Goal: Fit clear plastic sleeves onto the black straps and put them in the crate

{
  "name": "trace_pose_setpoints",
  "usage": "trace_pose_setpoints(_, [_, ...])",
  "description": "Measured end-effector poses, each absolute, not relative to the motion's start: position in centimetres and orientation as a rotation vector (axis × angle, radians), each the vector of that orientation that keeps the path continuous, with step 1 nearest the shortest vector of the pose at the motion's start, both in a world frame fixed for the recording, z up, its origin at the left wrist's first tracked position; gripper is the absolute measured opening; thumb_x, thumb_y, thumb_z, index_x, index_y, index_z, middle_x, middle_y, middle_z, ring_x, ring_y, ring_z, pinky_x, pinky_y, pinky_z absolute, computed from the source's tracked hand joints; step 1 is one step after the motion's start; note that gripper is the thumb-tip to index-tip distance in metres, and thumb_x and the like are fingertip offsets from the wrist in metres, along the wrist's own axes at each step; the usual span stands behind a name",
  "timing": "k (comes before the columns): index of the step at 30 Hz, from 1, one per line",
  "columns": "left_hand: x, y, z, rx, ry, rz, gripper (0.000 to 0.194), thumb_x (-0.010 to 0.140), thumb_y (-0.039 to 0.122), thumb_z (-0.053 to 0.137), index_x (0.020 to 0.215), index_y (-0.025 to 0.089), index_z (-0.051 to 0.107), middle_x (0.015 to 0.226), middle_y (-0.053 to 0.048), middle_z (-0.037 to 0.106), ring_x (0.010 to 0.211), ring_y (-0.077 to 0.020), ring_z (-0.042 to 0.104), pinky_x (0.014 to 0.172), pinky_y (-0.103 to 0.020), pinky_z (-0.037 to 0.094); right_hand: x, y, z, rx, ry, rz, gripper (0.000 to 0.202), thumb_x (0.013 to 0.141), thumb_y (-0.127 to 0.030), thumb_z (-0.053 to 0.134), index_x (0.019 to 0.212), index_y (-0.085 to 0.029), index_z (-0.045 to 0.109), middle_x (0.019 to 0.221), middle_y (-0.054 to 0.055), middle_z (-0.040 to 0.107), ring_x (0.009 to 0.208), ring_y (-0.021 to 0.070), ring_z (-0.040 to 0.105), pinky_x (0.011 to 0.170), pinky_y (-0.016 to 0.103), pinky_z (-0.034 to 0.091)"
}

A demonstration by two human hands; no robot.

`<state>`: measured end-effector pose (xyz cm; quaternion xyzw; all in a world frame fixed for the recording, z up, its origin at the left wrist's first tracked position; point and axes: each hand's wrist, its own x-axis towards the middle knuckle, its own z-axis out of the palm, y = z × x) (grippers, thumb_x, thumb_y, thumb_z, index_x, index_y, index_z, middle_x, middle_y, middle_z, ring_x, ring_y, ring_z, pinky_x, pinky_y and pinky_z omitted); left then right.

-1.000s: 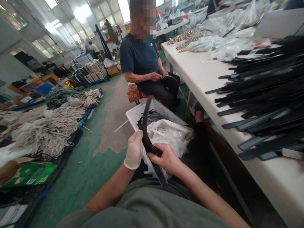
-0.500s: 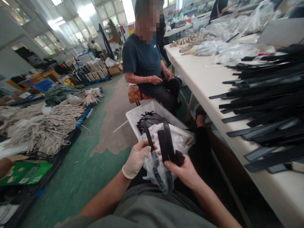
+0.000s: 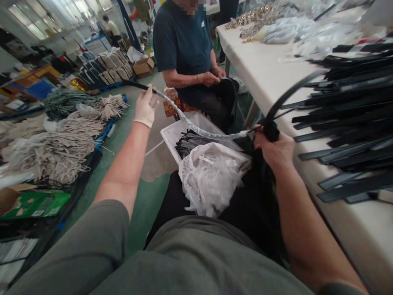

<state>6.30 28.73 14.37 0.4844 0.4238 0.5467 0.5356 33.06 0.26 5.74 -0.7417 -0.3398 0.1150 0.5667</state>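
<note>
Between my hands hangs a long black strap [image 3: 196,130], its middle wrapped in clear plastic film and sagging in a curve. My gloved left hand [image 3: 145,107] pinches it near its far black end, reaching out to the left. My bare right hand [image 3: 274,145] is closed around the other end, together with a folded black strap [image 3: 290,92] that arches up over the table edge. Below them, a white bag [image 3: 211,176] full of crumpled plastic film rests at my lap. Behind it stands a white crate [image 3: 170,137] with black strips [image 3: 188,143] inside.
On my right, a white table [image 3: 245,51] bears many black straps [image 3: 362,123], plastic bags and metal fittings [image 3: 260,18]. A co-worker [image 3: 184,49] sits ahead, holding a dark strip. Bundles of beige cord [image 3: 61,151] lie on pallets to the left.
My hands have moved well apart, the left outward and up, the right toward the table. The wrapped strap, looped before, is now stretched out between them.
</note>
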Motion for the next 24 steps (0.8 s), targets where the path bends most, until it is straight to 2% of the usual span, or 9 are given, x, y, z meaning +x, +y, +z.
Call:
trace_pose_setpoints(3, [7.9,29.8,11.5,1.225,1.284,1.113,0.043,0.098,0.042,0.044,0.128,0.012,0.042,0.141,-0.007,0.048,0.114,-0.0138,0.049,0.102,-0.036,0.037,34.2,1.7,3.7,-1.89,-0.756,0.231,0.035,0.082,-0.037,0.065,0.108,-0.014,0.071,0.077,0.006,0.07,0.059,0.0179,0.064,0.054,0.031,0.053])
trace_pose_setpoints(5, [7.9,28.0,8.1,1.283,1.307,1.017,0.041,0.096,0.036,0.049,0.128,0.011,0.045,0.14,-0.009,0.05,0.112,-0.0134,0.051,0.103,-0.035,0.035,33.9,0.2,2.6,-1.876,-0.759,0.305,0.035,0.082,-0.041,0.066,0.106,-0.017,0.071,0.085,0.007,0.072,0.066,0.0193,0.067,0.053,0.03,0.054])
trace_pose_setpoints(8, [6.1,22.4,2.2,1.443,1.259,0.784,0.021,0.09,0.021,0.056,0.106,0.01,0.064,0.114,-0.007,0.068,0.098,-0.0128,0.057,0.098,-0.031,0.038,32.2,-4.1,2.2,-1.764,-0.744,0.568,0.034,0.082,-0.046,0.066,0.103,-0.021,0.071,0.094,0.007,0.073,0.074,0.0194,0.066,0.051,0.027,0.055])
trace_pose_setpoints(10, [4.2,17.9,-1.2,1.528,1.228,0.605,0.011,0.081,0.02,0.065,0.086,0.012,0.071,0.093,-0.005,0.072,0.09,-0.016,0.059,0.094,-0.03,0.04,30.7,-7.3,2.4,-1.716,-0.708,0.772,0.033,0.083,-0.049,0.065,0.1,-0.022,0.07,0.089,0.006,0.073,0.062,0.0142,0.06,0.05,0.026,0.054])
trace_pose_setpoints(12, [2.2,13.9,-3.8,1.599,1.226,0.45,0.012,0.072,0.025,0.074,0.076,0.014,0.072,0.083,-0.004,0.072,0.084,-0.0191,0.06,0.087,-0.031,0.042,29.4,-9.9,2.5,-1.624,-0.666,0.998,0.034,0.084,-0.052,0.063,0.1,-0.022,0.069,0.081,0.005,0.072,0.046,0.0079,0.047,0.048,0.025,0.053])
trace_pose_setpoints(14, [0.6,11.1,-5.6,1.74,1.286,0.266,0.021,0.069,0.036,0.075,0.076,0.016,0.073,0.079,-0.004,0.071,0.08,-0.0201,0.06,0.079,-0.03,0.041,28.4,-11.8,2.1,-1.482,-0.644,1.202,0.036,0.084,-0.054,0.062,0.099,-0.022,0.068,0.077,0.004,0.071,0.039,0.0048,0.036,0.046,0.026,0.051])
trace_pose_setpoints(18, [-0.7,9.0,-6.3,1.988,1.425,0.036,0.03,0.075,0.046,0.066,0.072,0.017,0.072,0.071,-0.003,0.067,0.076,-0.0185,0.059,0.07,-0.026,0.039,26.8,-12.9,0.6,-1.355,-0.62,1.383,0.038,0.083,-0.053,0.064,0.1,-0.02,0.067,0.077,0.005,0.07,0.039,0.0035,0.033,0.045,0.026,0.05])
trace_pose_setpoints(21, [-0.7,9.1,-4.2,1.851,1.32,0.144,0.034,0.079,0.046,0.06,0.072,0.015,0.073,0.071,-0.003,0.067,0.076,-0.0176,0.06,0.073,-0.026,0.041,25.9,-12.1,0.1,-1.373,-0.607,1.416,0.04,0.082,-0.052,0.066,0.099,-0.017,0.068,0.079,0.006,0.07,0.04,0.0031,0.034,0.046,0.026,0.05])
trace_pose_setpoints(24, [-0.3,8.9,-0.7,1.442,1.138,0.314,0.043,0.077,0.053,0.063,0.088,0.013,0.074,0.075,-0.005,0.069,0.074,-0.017,0.061,0.075,-0.028,0.046,24.8,-10.7,0.7,-1.384,-0.64,1.424,0.043,0.079,-0.054,0.068,0.096,-0.014,0.07,0.078,0.006,0.069,0.042,0.0033,0.034,0.046,0.026,0.05])
